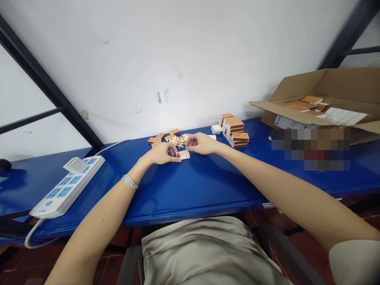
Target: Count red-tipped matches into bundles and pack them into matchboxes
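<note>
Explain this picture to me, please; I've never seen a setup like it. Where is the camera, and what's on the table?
There is no machine at work here, just a person's bare hands. The single picture comes from a camera worn on the head, looking forward and down. The left hand holds one end of a small white tray of red-tipped matches. The right hand is at the tray's other end; whether it pinches anything is unclear. On the blue table lie loose matches, stacked matchboxes, a power strip and an open carton.
</note>
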